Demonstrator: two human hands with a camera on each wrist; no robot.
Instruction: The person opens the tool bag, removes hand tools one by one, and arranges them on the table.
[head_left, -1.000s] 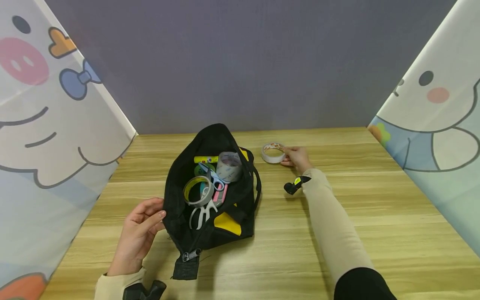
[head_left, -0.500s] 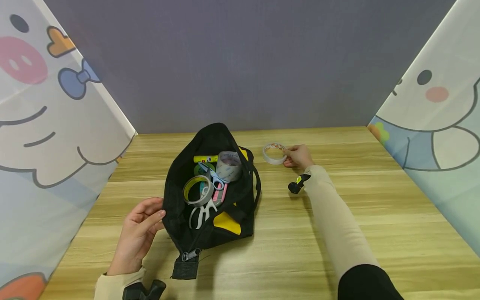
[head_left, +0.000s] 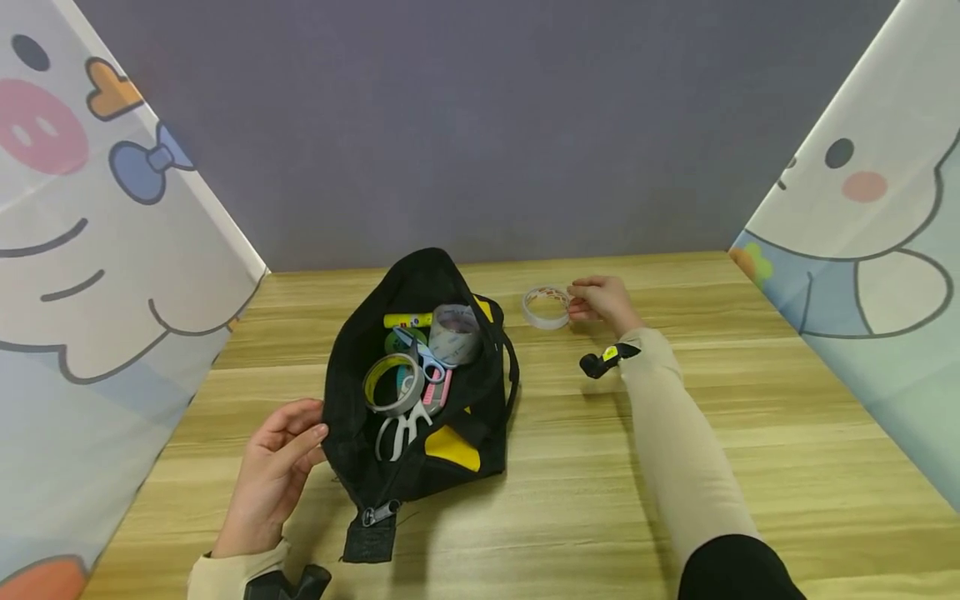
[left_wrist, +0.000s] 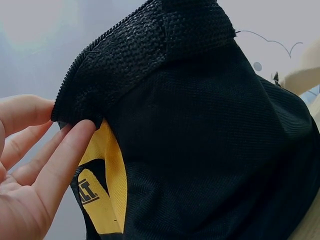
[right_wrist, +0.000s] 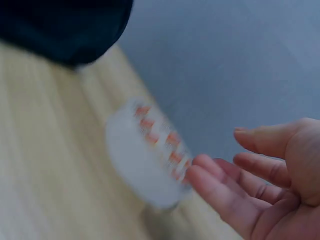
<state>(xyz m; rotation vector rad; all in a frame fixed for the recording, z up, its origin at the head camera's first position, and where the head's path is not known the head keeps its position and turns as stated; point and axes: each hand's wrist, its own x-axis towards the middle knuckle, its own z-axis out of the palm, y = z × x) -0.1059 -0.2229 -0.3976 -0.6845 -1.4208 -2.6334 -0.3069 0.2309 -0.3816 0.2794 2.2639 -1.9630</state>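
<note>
An opened black bag (head_left: 341, 433) with yellow panels stands left of the middle of the table. My left hand (head_left: 273, 467) pinches its zippered rim between thumb and fingers; in the left wrist view the fingertips (left_wrist: 82, 131) lie on the black edging. To the bag's right a white tape roll (head_left: 545, 322) with orange print inside its core lies flat. Beside it is my right hand (head_left: 606, 302), fingers loosely spread and holding nothing, fingertips close to the roll's edge. The right wrist view shows the tape roll (right_wrist: 137, 162), blurred, just past the fingertips.
Inside the bag lie a grey tape roll (head_left: 406, 405), a wide clear tape roll (head_left: 455, 343), blue-handled scissors (head_left: 432, 367), white-handled scissors (head_left: 401, 433), a pink-and-grey item (head_left: 437, 395) and a yellow tube (head_left: 407, 320). A grey wall (head_left: 495, 133) closes off the table's back.
My right hand has let go of the white tape roll and drawn slightly right, its fingers loosening. The roll stays on the table near the same spot. The left hand keeps its hold.
</note>
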